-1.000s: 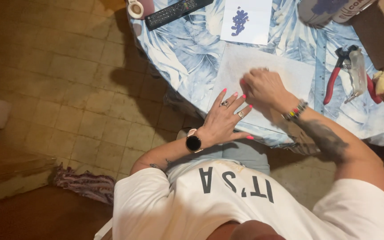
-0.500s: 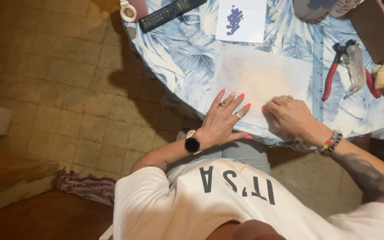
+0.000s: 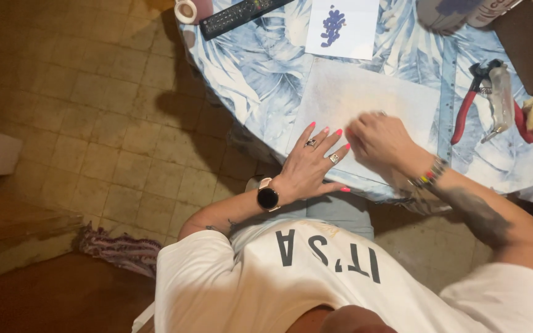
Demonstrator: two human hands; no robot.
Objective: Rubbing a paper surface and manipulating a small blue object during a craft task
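A pale, whitish sheet (image 3: 365,92) lies flat on the table with the blue leaf-patterned cloth (image 3: 266,68). My left hand (image 3: 317,161), with pink nails, rings and a black wristwatch, rests flat with spread fingers on the sheet's near left corner. My right hand (image 3: 380,143), with a beaded bracelet at the wrist, is curled knuckles-up on the sheet just right of the left hand, slightly blurred. Whether it holds anything under its fingers is hidden.
A white card with a purple blot (image 3: 342,26) lies beyond the sheet. A black remote (image 3: 242,13) and a tape roll (image 3: 185,10) sit at the table's far left edge. Red-handled pliers (image 3: 485,92) lie to the right. Tiled floor (image 3: 94,123) spreads left.
My right hand slid right and nearer along the sheet, then came back left beside my left hand. The left hand stayed pressed on the sheet's corner.
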